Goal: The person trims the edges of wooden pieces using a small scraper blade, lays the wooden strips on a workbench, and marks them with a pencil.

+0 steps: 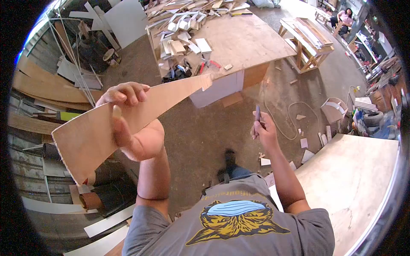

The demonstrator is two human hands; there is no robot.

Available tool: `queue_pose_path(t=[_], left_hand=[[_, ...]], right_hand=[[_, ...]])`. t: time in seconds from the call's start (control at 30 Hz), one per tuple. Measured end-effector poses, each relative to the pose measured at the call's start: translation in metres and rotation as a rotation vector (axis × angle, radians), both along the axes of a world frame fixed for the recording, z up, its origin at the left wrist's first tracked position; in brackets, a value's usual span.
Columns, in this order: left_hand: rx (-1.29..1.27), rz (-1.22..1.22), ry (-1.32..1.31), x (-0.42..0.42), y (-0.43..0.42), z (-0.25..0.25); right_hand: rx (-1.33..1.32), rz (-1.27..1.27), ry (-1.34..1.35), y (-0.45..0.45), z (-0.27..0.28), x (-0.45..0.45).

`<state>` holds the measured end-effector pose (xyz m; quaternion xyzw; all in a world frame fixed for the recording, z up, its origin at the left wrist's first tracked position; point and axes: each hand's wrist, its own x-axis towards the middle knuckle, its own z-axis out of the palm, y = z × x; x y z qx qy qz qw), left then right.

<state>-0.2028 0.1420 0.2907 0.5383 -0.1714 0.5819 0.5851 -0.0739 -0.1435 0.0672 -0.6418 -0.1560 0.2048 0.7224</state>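
Observation:
My left hand (132, 128) is closed around a tapered piece of plywood (92, 138), thumb on the near face and fingers over the top edge. The piece is raised and tilted, with its wide end at the left. Its narrow end, which has a small notch, points toward the workbench. Lower and to the right, my right hand (265, 128) grips a slim dark object (257, 113) that sticks up past the fingers. Its exact kind cannot be made out. The two hands are well apart.
A plywood-topped workbench (252, 40) ahead carries a heap of wood offcuts (183, 25). Beyond it stands a wooden frame stand (307, 42). A cord (294, 121) and scraps lie on the floor. A large plywood sheet (354, 179) is at right. A person (343, 19) sits far off.

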Motion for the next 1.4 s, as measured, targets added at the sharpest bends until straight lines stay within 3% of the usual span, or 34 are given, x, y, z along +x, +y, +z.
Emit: queue_pose_path(t=[0.2, 0.3, 0.37, 0.5, 0.63, 0.77, 0.87, 0.9, 0.97, 1.0, 1.13, 1.23, 1.33, 1.4], left_hand=[[-0.004, 0.089, 0.027, 0.016, -0.043, 0.006], [-0.01, 0.085, 0.034, 0.025, -0.058, 0.003], [-0.024, 0.113, 0.058, 0.031, -0.067, 0.004], [-0.003, 0.203, 0.022, 0.043, -0.076, 0.005], [0.036, 0.154, 0.027, 0.054, -0.082, 0.012], [0.073, 0.348, 0.017, 0.064, -0.08, -0.011], [-0.02, 0.255, 0.098, 0.072, -0.062, -0.046], [0.159, 0.367, 0.022, 0.07, -0.062, -0.037], [-0.038, 0.324, 0.065, 0.058, -0.075, -0.025], [-0.026, 0.344, 0.074, 0.055, -0.074, -0.024], [0.188, 0.464, 0.103, 0.057, -0.046, -0.042], [0.132, 0.42, 0.146, 0.048, -0.052, -0.04], [0.277, 0.537, 0.056, 0.044, -0.049, -0.035], [0.189, 0.484, 0.058, 0.034, -0.06, -0.02]], right_hand=[[-0.046, -0.081, -0.074, -0.025, 0.0, -0.003], [-0.145, -0.04, -0.136, -0.028, 0.027, 0.009], [-0.126, -0.057, -0.439, -0.021, 0.053, 0.02], [-0.091, 0.001, -0.818, -0.006, 0.164, 0.031], [0.225, 0.106, -1.249, 0.01, 0.284, 0.02], [0.309, 0.261, -1.485, 0.022, 0.349, -0.009], [0.341, 0.38, -1.677, 0.035, 0.367, -0.025], [0.279, 0.36, -1.673, 0.037, 0.371, -0.027], [0.148, 0.306, -1.655, 0.043, 0.379, -0.032], [0.185, 0.23, -1.642, 0.055, 0.373, -0.026], [0.196, 0.343, -1.756, 0.05, 0.367, -0.053], [0.076, 0.152, -1.725, 0.062, 0.373, -0.052], [0.109, 0.274, -1.779, 0.053, 0.369, -0.075], [0.022, 0.295, -1.841, 0.047, 0.38, -0.086]])
